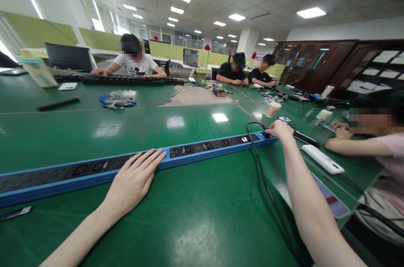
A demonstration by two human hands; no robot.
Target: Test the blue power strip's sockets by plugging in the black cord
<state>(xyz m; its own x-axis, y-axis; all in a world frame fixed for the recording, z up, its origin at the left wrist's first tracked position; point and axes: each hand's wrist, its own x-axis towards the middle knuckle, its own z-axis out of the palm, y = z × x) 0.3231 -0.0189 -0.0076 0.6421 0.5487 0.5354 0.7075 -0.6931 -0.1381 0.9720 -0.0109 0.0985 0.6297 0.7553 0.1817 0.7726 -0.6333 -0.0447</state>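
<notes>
A long blue-and-black power strip (202, 149) lies across the green table (202, 225). My left hand (134, 181) rests flat on its middle, fingers stretched out and holding nothing. My right hand (279, 129) is closed at the strip's far right end, around the spot where a black cable (268, 191) meets the strip. What the fingers pinch is hidden. The cable loops up from that end and runs down toward the table's near edge.
A person sits close at the right, an arm (353, 146) on the table beside a white power strip (322, 159). A phone (328, 199) lies near my right forearm. Gloves (116, 100), a cup (273, 108), black strips (123, 80) and other seated people are farther back.
</notes>
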